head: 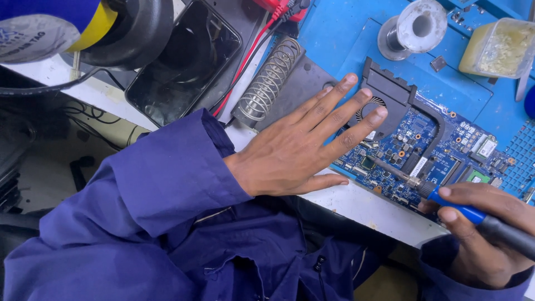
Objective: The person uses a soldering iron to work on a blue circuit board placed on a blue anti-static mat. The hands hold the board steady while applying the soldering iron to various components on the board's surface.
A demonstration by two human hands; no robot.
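head cam: left hand point(301, 146) lies flat, fingers spread and released, palm pressing the near-left edge of the blue circuit board point(440, 153), fingertips reaching onto its black fan point(384, 97). right hand point(484, 223) is clenched round a blue-and-black soldering iron point(473, 214), pen-style grip, metal tip laid across the board's lower middle. board sits on a blue work mat point(345, 33) at the bench's front edge, well within reach. handling, my read: board's light, stiff, thin but fragile w/ tiny parts all over, so best held by bare edges or pinned flat like now, not by the components; iron's light, grip only on the handle, tip prob hot. surface: white bench edge point(368, 209) under the wrist, a coiled-spring iron stand point(270, 81) just left of the hand, dark phone-like slab point(184, 58) beyond it w/ red wires alongside. solder spool point(415, 28) and a tub of yellowish flux point(499, 47) top right, apart from the board. room's cramped, cables and dark floor off left.
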